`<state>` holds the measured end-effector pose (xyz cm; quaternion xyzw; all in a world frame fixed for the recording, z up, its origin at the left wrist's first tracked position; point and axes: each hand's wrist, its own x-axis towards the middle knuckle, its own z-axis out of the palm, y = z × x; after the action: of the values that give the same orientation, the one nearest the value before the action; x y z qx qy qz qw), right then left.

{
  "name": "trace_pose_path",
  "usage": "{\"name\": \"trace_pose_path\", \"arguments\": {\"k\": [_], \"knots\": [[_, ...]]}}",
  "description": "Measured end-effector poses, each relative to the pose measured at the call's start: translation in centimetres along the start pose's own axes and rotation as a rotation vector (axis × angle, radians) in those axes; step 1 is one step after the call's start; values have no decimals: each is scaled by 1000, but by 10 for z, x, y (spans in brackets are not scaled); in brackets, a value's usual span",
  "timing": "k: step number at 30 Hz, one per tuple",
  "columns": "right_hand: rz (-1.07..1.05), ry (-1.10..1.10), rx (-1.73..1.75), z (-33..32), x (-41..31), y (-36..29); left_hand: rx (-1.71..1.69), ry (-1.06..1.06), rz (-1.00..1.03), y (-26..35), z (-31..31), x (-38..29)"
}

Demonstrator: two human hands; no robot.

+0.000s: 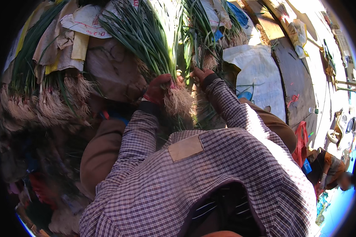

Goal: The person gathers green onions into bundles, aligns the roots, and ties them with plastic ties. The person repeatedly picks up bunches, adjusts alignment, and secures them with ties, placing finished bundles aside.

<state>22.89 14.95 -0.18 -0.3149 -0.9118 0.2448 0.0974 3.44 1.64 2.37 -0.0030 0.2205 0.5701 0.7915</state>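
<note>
My left hand (157,89), in a reddish glove, is closed around the lower stalks of a bunch of green onions (166,56). The pale, stringy roots (179,100) hang towards me, and the long green leaves fan out away from me. Just right of that bunch is my right hand (202,75), its fingers bent at some green leaves. Whether it grips them is hidden. Beyond it lies another bunch of green onions (200,32) with roots showing. Strong sunlight washes out part of the held bunch.
More green onions (44,94) lie at the left, partly under sacking (52,38). A white woven sack (256,74) lies to the right, beside wooden boards (296,71). A red plastic bag (300,142) is near my right knee. Another person (329,170) bends over at the far right.
</note>
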Motion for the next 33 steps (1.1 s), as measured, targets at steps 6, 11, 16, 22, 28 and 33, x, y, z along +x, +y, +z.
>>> {"name": "trace_pose_path", "arguments": {"k": [6,11,16,22,28,33], "knots": [[352,-168,141,-41,66,-84,274,173,94,-27,-46,29],[439,-237,-13,-19,79,-103,1287,235,386,-31,-80,43],[657,67,797,-9,70,-76,179,219,-76,-21,-61,24],[556,-320,771,9,13,3,-18,-298,308,19,29,-12],[780,-192,212,20,5,37,-104,-523,412,48,55,-21],[874,-32,55,7,106,37,-190,-440,366,46,40,-19]]}}
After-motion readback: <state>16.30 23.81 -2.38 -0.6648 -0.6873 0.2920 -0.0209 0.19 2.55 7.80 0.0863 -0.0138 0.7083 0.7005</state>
